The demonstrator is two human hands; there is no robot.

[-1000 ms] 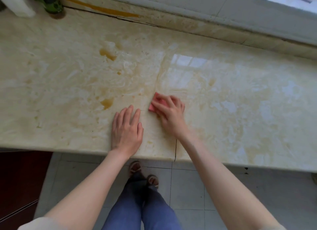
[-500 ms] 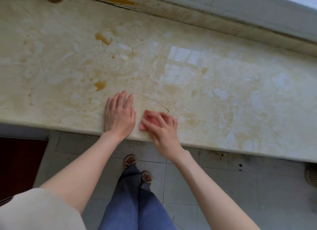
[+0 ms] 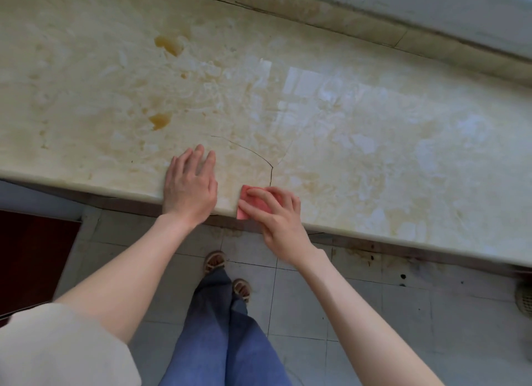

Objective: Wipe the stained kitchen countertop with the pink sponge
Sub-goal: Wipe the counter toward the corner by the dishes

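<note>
One countertop [image 3: 374, 143]. One pink sponge [image 3: 253, 202]. Two hands: a left hand [image 3: 188, 188] and, at three o'clock from it, a right hand [image 3: 276, 215]. Two large amber stains, the near stain [image 3: 159, 120] and the far stain [image 3: 169, 44], both at about eleven o'clock from the left hand, with one small spot [image 3: 184, 75] between them. One forked crack [image 3: 253, 152]. Two sandalled feet at six o'clock: left foot [image 3: 214, 261], right foot [image 3: 241, 289]. One pale sleeve [image 3: 57, 348].
</note>
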